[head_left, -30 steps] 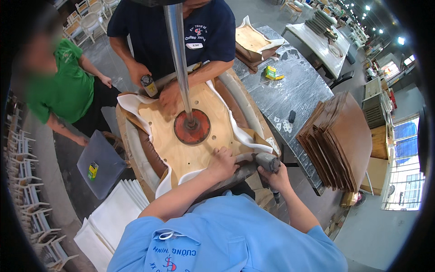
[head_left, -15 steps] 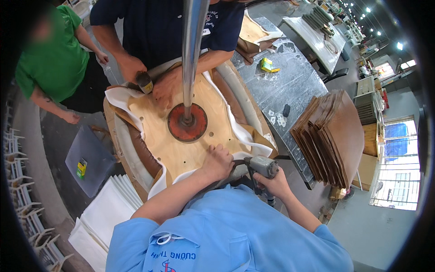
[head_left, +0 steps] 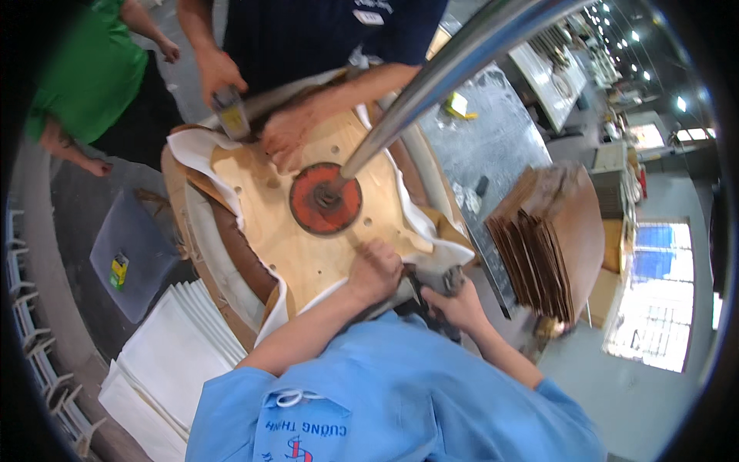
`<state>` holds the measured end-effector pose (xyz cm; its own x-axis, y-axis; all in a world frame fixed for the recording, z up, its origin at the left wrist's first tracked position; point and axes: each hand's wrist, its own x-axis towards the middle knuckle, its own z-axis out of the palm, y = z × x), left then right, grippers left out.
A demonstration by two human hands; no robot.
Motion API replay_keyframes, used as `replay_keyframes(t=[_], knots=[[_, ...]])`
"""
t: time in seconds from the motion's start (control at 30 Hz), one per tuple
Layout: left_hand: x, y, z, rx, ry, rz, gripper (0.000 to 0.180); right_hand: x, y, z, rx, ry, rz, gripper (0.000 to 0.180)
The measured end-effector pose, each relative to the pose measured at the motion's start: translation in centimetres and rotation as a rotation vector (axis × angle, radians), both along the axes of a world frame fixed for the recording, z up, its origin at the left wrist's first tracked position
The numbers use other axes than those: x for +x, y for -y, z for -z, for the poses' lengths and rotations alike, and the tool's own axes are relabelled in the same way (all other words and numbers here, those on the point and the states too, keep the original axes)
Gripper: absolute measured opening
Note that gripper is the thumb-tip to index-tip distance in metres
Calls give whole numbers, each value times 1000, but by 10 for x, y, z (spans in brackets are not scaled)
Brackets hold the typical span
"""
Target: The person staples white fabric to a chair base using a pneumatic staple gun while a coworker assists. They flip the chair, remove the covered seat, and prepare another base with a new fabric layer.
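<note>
A pale wooden seat panel point(head_left: 296, 262) lies over a brown seat cover point(head_left: 255, 258) with a white lining point(head_left: 235, 206) showing round its edge. My left hand point(head_left: 376, 273) is curled closed at the near edge, where the lining runs beneath it; its fingertips are partly hidden. In my right hand point(head_left: 459, 306) is a grey staple gun point(head_left: 440, 280), its nose beside my left hand at the panel's edge. A red disc point(head_left: 308, 202) on a metal rod point(head_left: 454, 73) rests on the panel's middle.
Opposite, a co-worker's hand point(head_left: 289, 138) presses on the panel while the other holds a staple gun point(head_left: 231, 114). A person in green point(head_left: 92, 85) stands left. White sheets point(head_left: 165, 350) lie near left; brown pieces point(head_left: 550, 239) are stacked on the table point(head_left: 493, 131) at right.
The view has shifted, so the metal rod now slants toward the upper right. The co-worker's staple gun stands slightly farther from the pressing hand. Both my hands keep their places at the panel's edge.
</note>
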<state>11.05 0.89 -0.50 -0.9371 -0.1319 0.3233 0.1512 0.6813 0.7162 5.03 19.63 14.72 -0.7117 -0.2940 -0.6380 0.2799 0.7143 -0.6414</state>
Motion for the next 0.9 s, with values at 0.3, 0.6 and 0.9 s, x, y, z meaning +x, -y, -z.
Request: replay_keyframes(t=[0.3, 0.6, 0.9], knots=[[-4, -11, 5, -10, -54, -60, 15, -14, 7, 6, 25, 11, -40, 34], [-4, -14, 2, -106, 114, -104, 16, -21, 12, 17, 29, -10, -83, 29], [5, -16, -5, -14, 144, -171, 14, -21, 16, 12, 47, -32, -126, 31]])
